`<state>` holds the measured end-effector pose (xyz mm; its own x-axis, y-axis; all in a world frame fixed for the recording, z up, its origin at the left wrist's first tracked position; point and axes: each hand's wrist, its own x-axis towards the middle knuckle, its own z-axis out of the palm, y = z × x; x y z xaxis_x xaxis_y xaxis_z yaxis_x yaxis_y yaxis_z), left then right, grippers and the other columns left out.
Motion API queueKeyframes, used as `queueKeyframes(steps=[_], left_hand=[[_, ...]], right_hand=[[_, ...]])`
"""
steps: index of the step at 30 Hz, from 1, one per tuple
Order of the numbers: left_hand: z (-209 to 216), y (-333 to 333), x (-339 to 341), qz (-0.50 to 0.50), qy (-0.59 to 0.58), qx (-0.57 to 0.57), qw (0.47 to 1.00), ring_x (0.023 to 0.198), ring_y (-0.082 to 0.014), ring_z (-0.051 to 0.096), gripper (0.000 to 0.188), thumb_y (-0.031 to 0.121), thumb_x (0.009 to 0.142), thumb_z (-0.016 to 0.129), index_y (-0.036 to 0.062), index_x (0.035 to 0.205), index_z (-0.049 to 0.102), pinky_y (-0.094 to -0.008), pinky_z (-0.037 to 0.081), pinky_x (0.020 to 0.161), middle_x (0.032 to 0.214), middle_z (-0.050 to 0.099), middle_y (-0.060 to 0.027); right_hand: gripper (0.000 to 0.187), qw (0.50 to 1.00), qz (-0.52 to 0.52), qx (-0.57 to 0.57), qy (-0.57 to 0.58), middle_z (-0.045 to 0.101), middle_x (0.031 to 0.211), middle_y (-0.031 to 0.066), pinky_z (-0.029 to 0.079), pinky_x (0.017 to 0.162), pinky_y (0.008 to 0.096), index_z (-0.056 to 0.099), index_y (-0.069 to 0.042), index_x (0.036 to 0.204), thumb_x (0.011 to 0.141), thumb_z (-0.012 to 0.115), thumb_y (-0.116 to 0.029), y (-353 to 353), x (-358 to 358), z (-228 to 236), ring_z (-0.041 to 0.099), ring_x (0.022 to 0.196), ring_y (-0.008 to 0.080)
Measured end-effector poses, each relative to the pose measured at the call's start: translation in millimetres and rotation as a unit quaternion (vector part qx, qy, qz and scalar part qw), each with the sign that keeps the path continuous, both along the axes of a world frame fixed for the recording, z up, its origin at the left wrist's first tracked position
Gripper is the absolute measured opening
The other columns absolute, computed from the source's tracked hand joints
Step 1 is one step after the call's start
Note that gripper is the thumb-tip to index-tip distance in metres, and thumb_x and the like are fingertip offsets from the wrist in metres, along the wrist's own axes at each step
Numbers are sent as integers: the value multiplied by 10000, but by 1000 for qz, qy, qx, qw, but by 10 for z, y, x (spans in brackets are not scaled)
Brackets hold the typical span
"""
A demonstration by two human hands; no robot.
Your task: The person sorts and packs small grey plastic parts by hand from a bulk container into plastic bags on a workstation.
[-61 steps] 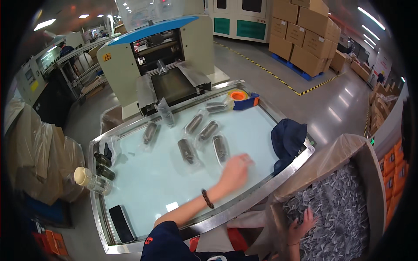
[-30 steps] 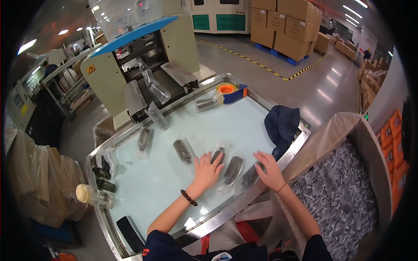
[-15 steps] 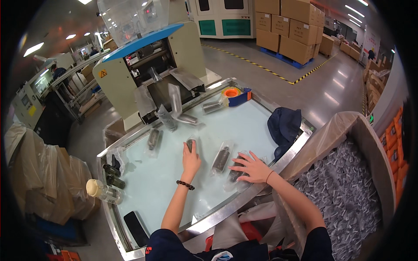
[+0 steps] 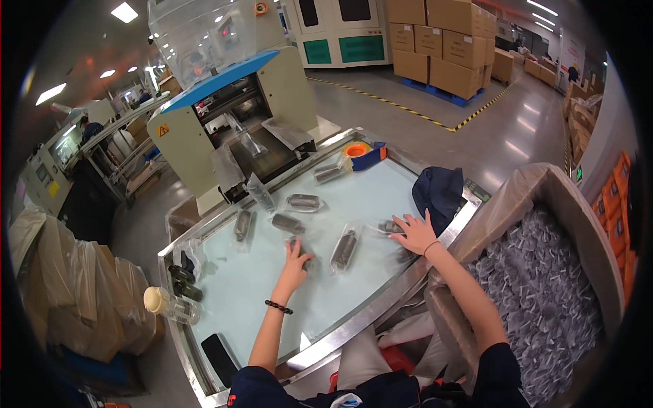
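Observation:
My left hand [image 4: 292, 270] is over the middle of the pale tabletop, its fingers apart and touching a blurred, dark bagged item at the fingertips. Just beyond it lies a dark bottle in a clear plastic bag [image 4: 288, 223], with another bagged bottle [image 4: 303, 202] farther back. My right hand [image 4: 416, 235] has its fingers spread over a bagged bottle [image 4: 390, 226] near the right edge; more bagging below that hand is blurred. Between my hands rests a larger bagged bottle [image 4: 345, 249]. A further bagged bottle [image 4: 242, 225] lies to the left.
A packaging machine [image 4: 235, 102] stands behind the table, a clear bag [image 4: 253, 141] on its outlet. Tape dispenser [image 4: 365, 155] and dark cap [image 4: 437, 194] occupy the far right. Phone [image 4: 219, 359] and cream-lidded bottle [image 4: 170, 304] are left. A lined carton [image 4: 537, 178] of grey parts adjoins the right.
My left hand has drawn back slightly and its fingers have spread off a dark bottle. My right hand has shifted up and right. Bagged bottles now lie flat below the outlet, where another bag shows.

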<state>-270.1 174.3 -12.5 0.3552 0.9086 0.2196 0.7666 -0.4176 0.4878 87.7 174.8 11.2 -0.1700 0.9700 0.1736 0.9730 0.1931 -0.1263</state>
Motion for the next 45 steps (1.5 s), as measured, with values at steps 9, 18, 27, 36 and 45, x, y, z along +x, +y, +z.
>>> queueKeyframes(steps=[9, 18, 27, 36, 45], left_hand=[[68, -6, 340, -18, -291, -40, 956, 1183, -297, 408, 383, -66, 668, 366, 2, 1029, 474, -373, 311, 981, 1326, 367, -168], [4, 37, 963, 79, -81, -9, 994, 1239, -377, 289, 651, 400, 821, 512, 71, 1331, 276, -440, 296, 976, 1341, 283, -255], [186, -88, 1504, -6, 109, -65, 992, 1283, -394, 176, 867, 526, 695, 588, 122, 1369, 223, -607, 213, 954, 1404, 149, -226], [150, -165, 1016, 111, 95, -45, 988, 1278, -412, 173, 870, 556, 722, 552, 93, 1370, 201, -624, 174, 955, 1382, 173, -254], [67, -507, 815, 101, 187, -43, 976, 1081, -437, 350, 920, 414, 611, 647, 217, 1383, 186, -525, 342, 848, 1304, 206, -298]], right_hand=[[615, 989, 124, -79, 9, 384, 1308, 99, 276, 952, 528, 283, -264, 1343, 810, 469, -507, 72, 166, 225, 450, 1125, 296], [689, 972, 134, -190, -30, 440, 1243, 53, 409, 868, 373, 349, -272, 1305, 682, 553, -59, 357, 179, 404, 473, 1111, 242], [1075, 925, 203, -217, -236, 356, 1299, 87, 327, 928, 469, 110, -399, 1372, 523, 762, -300, 179, 137, 556, 433, 1148, 257], [963, 996, 4, -82, -38, 402, 1205, 193, 362, 852, 484, 235, -113, 1336, 604, 614, -610, 220, -109, -73, 462, 1041, 328], [934, 988, 99, -121, 14, 152, 1409, 169, 374, 853, 501, 223, -330, 1360, 551, 682, -418, -95, -334, -24, 413, 1080, 388]])
